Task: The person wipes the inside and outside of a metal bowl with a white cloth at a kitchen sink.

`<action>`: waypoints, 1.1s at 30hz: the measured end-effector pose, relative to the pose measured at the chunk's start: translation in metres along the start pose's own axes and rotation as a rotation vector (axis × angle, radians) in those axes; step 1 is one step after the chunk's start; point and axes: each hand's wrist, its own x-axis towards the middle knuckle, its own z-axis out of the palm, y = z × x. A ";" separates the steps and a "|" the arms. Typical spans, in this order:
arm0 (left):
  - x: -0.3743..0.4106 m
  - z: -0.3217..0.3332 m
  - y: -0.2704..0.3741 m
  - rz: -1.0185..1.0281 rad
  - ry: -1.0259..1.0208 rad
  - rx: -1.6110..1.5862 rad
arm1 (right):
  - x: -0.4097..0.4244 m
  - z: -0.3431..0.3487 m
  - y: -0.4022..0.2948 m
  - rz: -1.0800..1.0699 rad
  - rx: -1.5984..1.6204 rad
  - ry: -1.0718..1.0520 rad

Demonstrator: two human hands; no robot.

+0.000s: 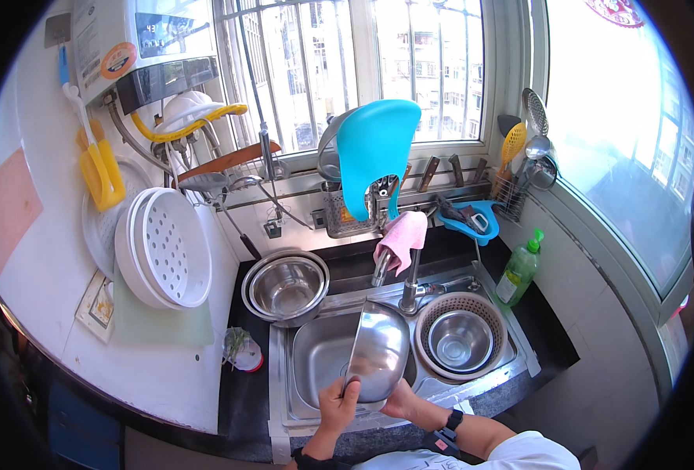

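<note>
A stainless steel bowl (380,346) is tilted on its side over the left sink basin (317,358). My left hand (340,402) grips its rim, thumb along the edge. My right hand (401,400) is against the bowl's lower right side, its fingers partly hidden behind the metal. Behind the bowl stands the faucet (409,296), with a pink cloth (404,238) draped over its spout. To the right, a smaller steel bowl (460,341) sits inside a perforated plastic colander (495,311) over the right basin. Nested steel bowls (286,288) rest behind the left basin.
A green pump bottle (518,270) stands at the right wall. A glass jar (242,351) with green sprigs is left of the sink. White colanders (171,249) hang at left. Above the faucet are a turquoise plastic piece (376,147), knives (429,173) and a utensil basket (508,197).
</note>
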 end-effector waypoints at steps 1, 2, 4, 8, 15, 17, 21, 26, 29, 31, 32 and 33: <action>-0.001 0.003 -0.001 0.037 0.000 0.043 | -0.005 0.005 0.003 0.008 -0.020 0.019; -0.001 0.006 0.002 0.011 0.006 0.046 | -0.009 0.008 0.006 0.015 -0.040 0.038; -0.001 0.009 0.003 -0.024 -0.005 0.066 | -0.014 0.010 0.006 0.044 -0.028 0.057; 0.001 0.011 -0.010 0.129 -0.017 0.239 | -0.019 0.013 0.004 0.095 0.054 0.069; 0.006 0.013 -0.004 0.278 -0.099 0.504 | -0.036 0.027 -0.004 0.058 0.004 0.101; 0.005 0.013 -0.007 0.278 -0.088 0.510 | -0.040 0.033 -0.008 0.059 -0.014 0.092; 0.005 0.011 -0.002 0.169 -0.047 0.428 | -0.045 0.038 -0.016 0.044 -0.075 0.090; 0.010 -0.007 -0.007 -0.112 -0.003 0.343 | -0.065 0.081 -0.050 -0.409 -0.295 0.107; 0.015 -0.010 -0.018 -0.272 0.099 -0.007 | -0.070 0.089 -0.052 -0.980 -1.276 -0.080; 0.021 -0.009 -0.014 -0.479 0.133 -0.274 | -0.062 0.088 -0.040 -1.343 -1.966 -0.202; 0.020 -0.008 -0.029 -0.552 0.137 -0.465 | -0.063 0.091 -0.032 -1.244 -2.056 -0.284; 0.020 -0.003 -0.018 -0.448 0.072 -0.443 | -0.065 0.097 -0.023 -1.142 -2.143 -0.372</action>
